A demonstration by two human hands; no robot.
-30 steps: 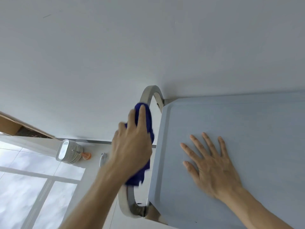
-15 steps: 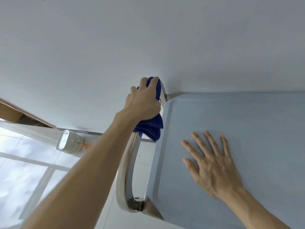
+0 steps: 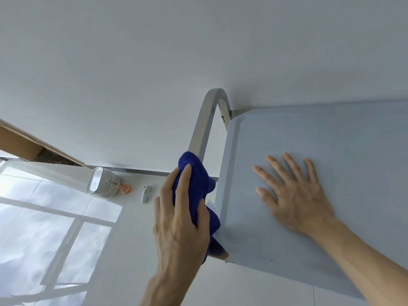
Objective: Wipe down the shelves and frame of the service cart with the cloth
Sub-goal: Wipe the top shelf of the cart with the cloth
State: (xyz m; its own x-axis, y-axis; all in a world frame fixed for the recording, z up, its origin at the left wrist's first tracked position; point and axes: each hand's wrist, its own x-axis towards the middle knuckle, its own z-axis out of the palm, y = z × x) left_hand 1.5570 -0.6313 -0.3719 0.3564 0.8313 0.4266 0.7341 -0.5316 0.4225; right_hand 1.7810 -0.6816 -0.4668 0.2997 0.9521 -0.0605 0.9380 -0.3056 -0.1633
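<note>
The service cart's grey top shelf [image 3: 320, 133] fills the right of the head view, pushed against a white wall. A curved steel handle bar [image 3: 204, 122] runs along the shelf's left end. My left hand [image 3: 181, 221] grips a blue cloth [image 3: 194, 184] wrapped round the near half of that bar, hiding the bar's lower part. My right hand [image 3: 295, 195] lies flat on the shelf, fingers spread and straight, holding nothing.
On the glossy white floor to the left stand a ribbed white container [image 3: 101, 182], a small orange object [image 3: 125, 188] and a small white object [image 3: 145, 193]. A brown board [image 3: 19, 143] leans at the far left. The wall sits directly behind the cart.
My left hand has slid the cloth from the bar's far curved end back down toward its near end. My right hand stays flat on the shelf.
</note>
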